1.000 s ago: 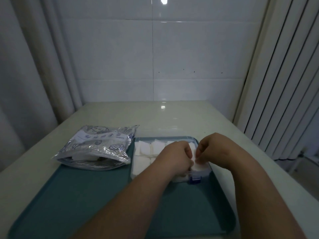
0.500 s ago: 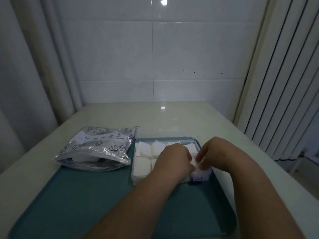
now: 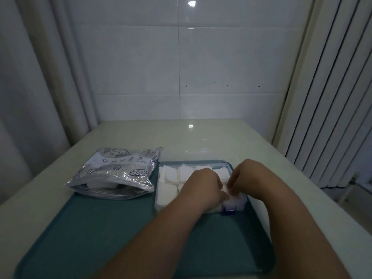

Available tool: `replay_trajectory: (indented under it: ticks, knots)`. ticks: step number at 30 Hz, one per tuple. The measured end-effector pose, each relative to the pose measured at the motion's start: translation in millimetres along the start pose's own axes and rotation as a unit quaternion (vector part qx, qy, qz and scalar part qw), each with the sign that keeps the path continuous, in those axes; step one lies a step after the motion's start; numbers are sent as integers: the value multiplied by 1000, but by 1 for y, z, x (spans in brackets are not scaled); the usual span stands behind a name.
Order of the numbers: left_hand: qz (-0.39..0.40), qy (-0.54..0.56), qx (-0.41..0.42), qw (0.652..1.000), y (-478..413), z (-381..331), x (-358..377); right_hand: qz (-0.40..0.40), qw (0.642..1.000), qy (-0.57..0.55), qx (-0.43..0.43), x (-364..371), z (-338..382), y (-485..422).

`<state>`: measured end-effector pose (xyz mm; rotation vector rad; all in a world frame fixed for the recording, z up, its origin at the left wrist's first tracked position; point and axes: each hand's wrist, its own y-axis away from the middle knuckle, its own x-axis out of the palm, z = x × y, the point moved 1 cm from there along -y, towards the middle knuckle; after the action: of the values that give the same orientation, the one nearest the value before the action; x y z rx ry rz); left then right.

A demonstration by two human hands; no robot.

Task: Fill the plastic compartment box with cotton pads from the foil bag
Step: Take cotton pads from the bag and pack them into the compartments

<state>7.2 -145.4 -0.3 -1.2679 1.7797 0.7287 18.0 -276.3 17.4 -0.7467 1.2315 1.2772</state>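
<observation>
A clear plastic compartment box (image 3: 161, 198) with a blue latch (image 3: 228, 208) sits on the teal tray (image 3: 100, 228). White cotton pads (image 3: 168, 174) fill its visible compartments. Both hands meet over the near right compartment. My left hand (image 3: 203, 186) has its fingers curled down onto a white pad (image 3: 234, 199) there. My right hand (image 3: 247, 178) pinches the same pad from the right. The silver foil bag (image 3: 118, 174) lies open on the tray's left, with white pads showing in its mouth.
The tray lies on a pale table (image 3: 201, 137) against a tiled wall. Curtains hang at the left, and vertical blinds (image 3: 332, 97) stand at the right.
Both hands have sunk lower into the box's near right compartment, pushing the pad down. The bag and box have not moved.
</observation>
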Motion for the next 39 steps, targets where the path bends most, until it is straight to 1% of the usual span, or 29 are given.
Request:
replay_trajectory:
  ticks: [3,6,9,13,18,25,29,31,33,35,37,39]
  knots:
    - [-42,60,22,997,4,4,-5,-48,998,-45,-16,-2,-4,4]
    - [-123,138,38,982,9,9,-13,-123,989,-75,-36,-4,-1,8]
    - [-175,136,55,973,14,18,-23,-162,981,-86,-63,-1,6,10]
    - [-192,109,36,975,20,41,-39,-183,971,-113,-106,4,21,13]
    - [-235,85,11,968,31,80,-61,-174,959,-137,-174,3,54,22]
    - [-294,93,-30,951,40,127,-88,-127,956,-143,-224,13,117,27]
    - [-329,42,-47,942,43,151,-101,-113,959,-115,-234,25,148,20]
    - [-344,15,-75,936,45,166,-112,-111,960,-89,-240,33,157,17]
    - [-332,-7,-121,935,47,183,-123,-113,962,-50,-244,42,162,17]
    - [-317,-6,-168,933,48,200,-129,-119,960,-9,-255,51,165,17]
    - [-302,-9,-213,929,49,211,-128,-128,956,19,-265,57,166,18]
    - [-270,-13,-248,930,50,216,-121,-118,954,34,-274,60,167,18]
